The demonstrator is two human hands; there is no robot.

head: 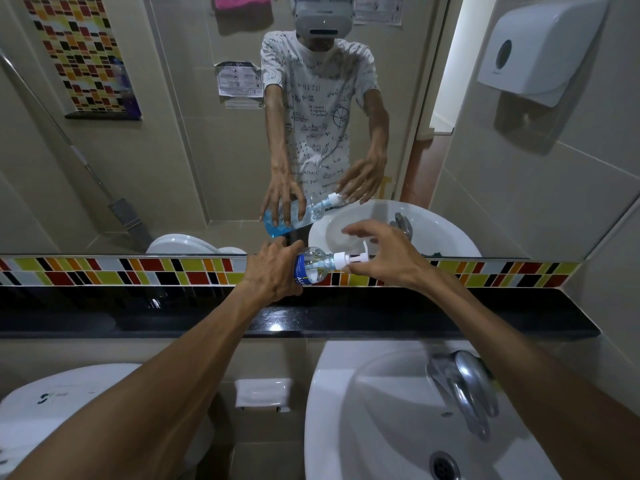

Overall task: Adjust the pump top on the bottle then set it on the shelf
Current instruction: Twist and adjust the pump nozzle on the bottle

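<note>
Bottle (313,266): base end hidden inside left hand (273,273), which gripped it above the black shelf (485,315); label partly cut off. Long axis lay near horizontal, white pump top (349,259) pointing right. Right hand (388,256): fingers spread around pump; contact unclear.

The left hand (273,273) covers the lower body of the bottle (313,266), so most of its label and its base are hidden. The right hand (388,259) screens part of the pump top (353,258), and whether its fingers actually touch it cannot be told. The white toilet (69,403) and the basin (363,427) are cut off by the bottom edge
</note>
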